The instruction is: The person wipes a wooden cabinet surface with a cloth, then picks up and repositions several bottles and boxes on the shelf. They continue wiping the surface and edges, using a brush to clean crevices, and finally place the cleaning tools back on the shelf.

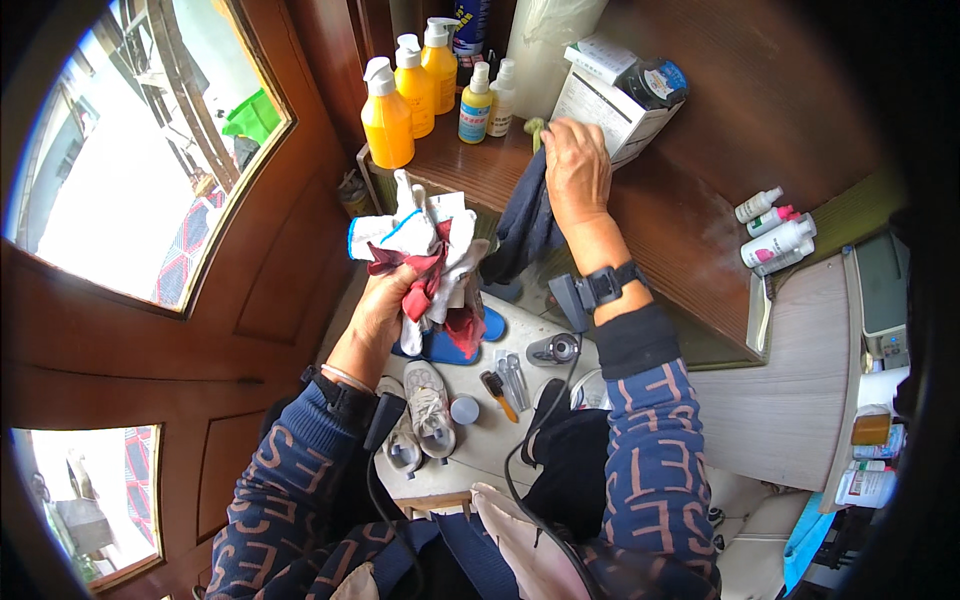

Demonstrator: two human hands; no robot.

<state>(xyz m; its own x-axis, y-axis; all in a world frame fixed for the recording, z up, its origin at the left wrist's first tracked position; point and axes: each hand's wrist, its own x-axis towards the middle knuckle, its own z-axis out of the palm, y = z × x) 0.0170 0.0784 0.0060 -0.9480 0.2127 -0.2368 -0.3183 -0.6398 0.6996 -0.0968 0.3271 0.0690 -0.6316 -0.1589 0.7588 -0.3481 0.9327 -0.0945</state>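
My left hand (386, 300) grips a bundle of white gloves and red cloths (431, 247), some with blue edging, held above the floor. My right hand (577, 169) pinches the top of a dark blue cloth (521, 217) that hangs in front of the wooden shelf. A small green cloth (535, 131) shows beside those fingertips. Below lie a pair of pale sneakers (431, 409), a round lidded tub (464, 409), a wooden-handled brush (499, 394), clear-packed tools (514, 379) and blue slippers (450, 349).
Yellow pump bottles (388, 124) and small spray bottles (475, 105) stand on the wooden shelf (652, 217), near a white box (615, 109). White bottles (776, 244) lie at its right. A wooden door (300, 202) is at left; cables hang from both wrists.
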